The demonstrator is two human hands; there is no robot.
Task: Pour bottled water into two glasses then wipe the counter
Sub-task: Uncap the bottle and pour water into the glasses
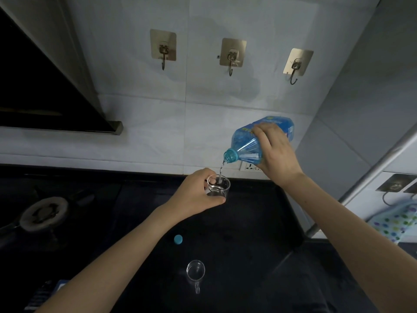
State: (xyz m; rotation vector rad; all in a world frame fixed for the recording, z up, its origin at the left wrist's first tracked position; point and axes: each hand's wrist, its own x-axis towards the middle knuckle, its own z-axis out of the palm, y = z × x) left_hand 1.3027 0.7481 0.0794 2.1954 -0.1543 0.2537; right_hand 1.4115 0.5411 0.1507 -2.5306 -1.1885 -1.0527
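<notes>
Above the dark table, the right hand grips the tilted bottle, pouring into a glass the left hand holds; keep the stream centred, ease the tilt before the rim.

Three adhesive metal hooks hung in a row on the pale tiled wall: the left hook, the middle hook and the right hook. A dark range hood slanted down at the upper left. Below it sat a gas burner. A white wall socket was set low on the tiles. At the right, a metal pole ran diagonally, with a dotted cloth beyond it.
</notes>
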